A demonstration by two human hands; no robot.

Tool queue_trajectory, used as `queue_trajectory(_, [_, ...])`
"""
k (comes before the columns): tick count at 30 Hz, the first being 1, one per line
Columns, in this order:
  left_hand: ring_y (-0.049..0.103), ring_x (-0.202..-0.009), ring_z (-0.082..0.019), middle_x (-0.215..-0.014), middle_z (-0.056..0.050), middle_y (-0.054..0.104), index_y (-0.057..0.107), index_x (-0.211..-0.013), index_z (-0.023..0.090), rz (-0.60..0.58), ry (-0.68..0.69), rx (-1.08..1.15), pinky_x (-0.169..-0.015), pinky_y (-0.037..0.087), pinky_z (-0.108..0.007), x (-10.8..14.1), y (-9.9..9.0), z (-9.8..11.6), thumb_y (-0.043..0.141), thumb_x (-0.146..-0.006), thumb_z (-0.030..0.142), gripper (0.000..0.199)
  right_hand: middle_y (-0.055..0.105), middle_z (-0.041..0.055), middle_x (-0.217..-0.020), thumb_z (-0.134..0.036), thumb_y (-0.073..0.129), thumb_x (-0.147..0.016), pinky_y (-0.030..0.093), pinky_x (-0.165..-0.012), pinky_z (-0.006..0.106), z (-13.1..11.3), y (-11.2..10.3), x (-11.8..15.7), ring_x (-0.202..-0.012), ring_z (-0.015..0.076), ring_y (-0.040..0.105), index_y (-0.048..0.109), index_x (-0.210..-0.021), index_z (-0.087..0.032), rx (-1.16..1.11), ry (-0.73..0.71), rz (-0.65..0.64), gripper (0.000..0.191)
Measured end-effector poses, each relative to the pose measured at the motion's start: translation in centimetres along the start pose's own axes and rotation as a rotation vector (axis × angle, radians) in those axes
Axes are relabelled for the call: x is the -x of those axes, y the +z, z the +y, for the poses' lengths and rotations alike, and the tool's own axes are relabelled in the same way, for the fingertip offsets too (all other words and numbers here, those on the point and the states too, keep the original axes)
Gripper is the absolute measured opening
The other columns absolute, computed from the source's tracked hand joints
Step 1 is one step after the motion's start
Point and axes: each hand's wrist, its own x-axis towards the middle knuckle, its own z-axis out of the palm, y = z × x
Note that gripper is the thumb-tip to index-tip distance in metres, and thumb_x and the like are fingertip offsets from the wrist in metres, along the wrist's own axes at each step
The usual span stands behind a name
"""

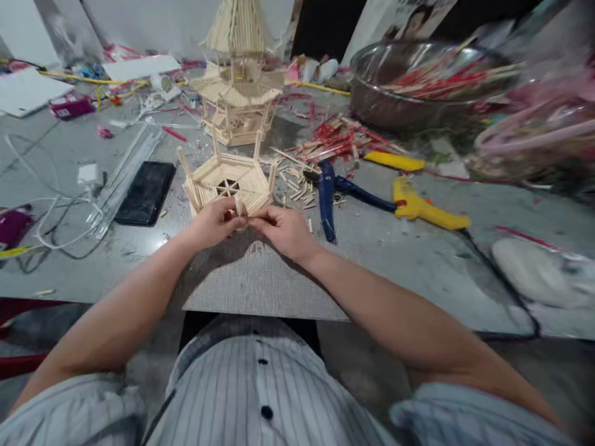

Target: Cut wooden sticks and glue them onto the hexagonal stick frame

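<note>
The hexagonal wooden platform [204,176], on the table [260,279] close before the person, looks partly built: its slatted floor is laid around a spoked central opening, and slim posts [257,145] rise from the back and side corners, but no roof covers it. At its near edge, the left hand [214,222] pinches a short upright stick [238,204]; the right hand [284,230] has its fingertips together beside the stick's foot, anything between them hidden. The platform is pale and neatly ribbed.
</note>
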Motion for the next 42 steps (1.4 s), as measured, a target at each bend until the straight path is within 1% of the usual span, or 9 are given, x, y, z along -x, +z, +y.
queue_trajectory(10, [0.047,-0.045,-0.005,-0.060,0.004,0.047,0.052,-0.083,0.016,-0.022,0.035,0.044,-0.041,0.042,-0.014,-0.2,-0.1,-0.4,0.051,-0.083,0.019,0.003,0.067,0.0009,-0.067,-0.031,0.060,-0.081,0.043,-0.062,0.025,0.0,-0.2,-0.2,-0.062,0.0115,0.058,0.071,-0.083,-0.016,-0.029,-0.010,-0.025,0.018])
queue_trajectory(15, [0.046,-0.044,-0.004,-0.061,0.004,0.047,0.051,-0.082,0.016,-0.020,0.044,0.016,-0.041,0.041,-0.014,-0.3,-0.1,-0.4,0.051,-0.083,0.019,0.003,0.068,0.0016,-0.071,-0.032,0.062,-0.080,0.045,-0.063,0.026,0.3,0.1,-0.2,-0.065,0.0121,0.060,0.070,-0.083,-0.016,-0.043,0.012,-0.036,0.018])
queue_trajectory(18, [0.046,-0.044,-0.004,-0.063,0.004,0.047,0.051,-0.081,0.016,-0.020,0.053,0.008,-0.041,0.041,-0.014,-0.3,-0.2,-0.4,0.052,-0.083,0.018,0.003,0.068,0.0024,-0.075,-0.036,0.065,-0.078,0.047,-0.064,0.027,0.5,-0.1,-0.4,-0.065,0.0124,0.060,0.069,-0.085,-0.016,-0.091,0.014,0.000,0.022])
queue_trajectory(21, [0.045,-0.043,-0.003,-0.062,0.004,0.046,0.051,-0.081,0.017,-0.013,0.060,0.024,-0.040,0.040,-0.014,-0.3,-0.1,-0.4,0.051,-0.083,0.017,0.002,0.067,0.0033,-0.078,-0.040,0.065,-0.079,0.047,-0.063,0.028,0.3,-1.5,-0.9,-0.065,0.0121,0.059,0.068,-0.086,-0.016,-0.085,-0.001,0.079,0.025])
queue_trajectory(24, [0.045,-0.043,-0.004,-0.063,0.004,0.046,0.050,-0.081,0.017,0.007,0.066,0.042,-0.040,0.040,-0.014,-0.3,0.0,-0.5,0.051,-0.082,0.015,0.002,0.065,0.0023,-0.072,-0.038,0.063,-0.081,0.046,-0.059,0.027,-0.5,-4.3,-1.5,-0.059,0.0112,0.055,0.068,-0.085,-0.015,0.023,0.038,0.108,0.023])
queue_trajectory(29, [0.046,-0.045,-0.005,-0.065,0.003,0.046,0.050,-0.081,0.017,-0.010,0.073,0.053,-0.041,0.043,-0.016,-0.4,-0.1,-0.8,0.051,-0.082,0.018,0.002,0.068,0.0022,-0.073,-0.022,0.064,-0.078,0.041,-0.063,0.028,-2.5,-8.4,-1.9,-0.068,0.0142,0.059,0.069,-0.079,-0.017,0.516,0.128,-0.072,0.007])
queue_trajectory(34, [0.047,-0.046,-0.006,-0.064,0.004,0.046,0.051,-0.083,0.018,-0.016,0.040,0.060,-0.043,0.043,-0.018,-0.3,-0.2,-0.8,0.052,-0.083,0.020,0.002,0.072,0.0047,-0.093,-0.019,0.058,-0.082,0.037,-0.064,0.028,-2.5,-8.8,-1.9,-0.085,0.0192,0.063,0.071,-0.090,-0.020,0.918,0.193,-0.396,0.015])
queue_trajectory(38, [0.048,-0.046,-0.006,-0.065,0.003,0.048,0.051,-0.084,0.018,-0.016,0.023,0.057,-0.043,0.042,-0.018,-0.3,-0.3,-0.7,0.052,-0.083,0.020,0.002,0.067,0.0068,-0.110,-0.019,0.055,-0.085,0.040,-0.073,0.029,-1.7,-8.4,-2.1,-0.100,0.0214,0.061,0.068,-0.105,-0.021,0.949,0.135,-0.530,0.024])
queue_trajectory(42, [0.048,-0.045,-0.005,-0.063,0.004,0.047,0.052,-0.084,0.018,-0.017,0.002,0.050,-0.043,0.041,-0.017,-0.3,-0.2,-0.7,0.053,-0.083,0.020,0.002,0.064,0.0075,-0.108,-0.023,0.058,-0.085,0.041,-0.077,0.029,-1.1,-8.1,-2.4,-0.102,0.0216,0.058,0.068,-0.102,-0.021,0.939,0.104,-0.586,0.020])
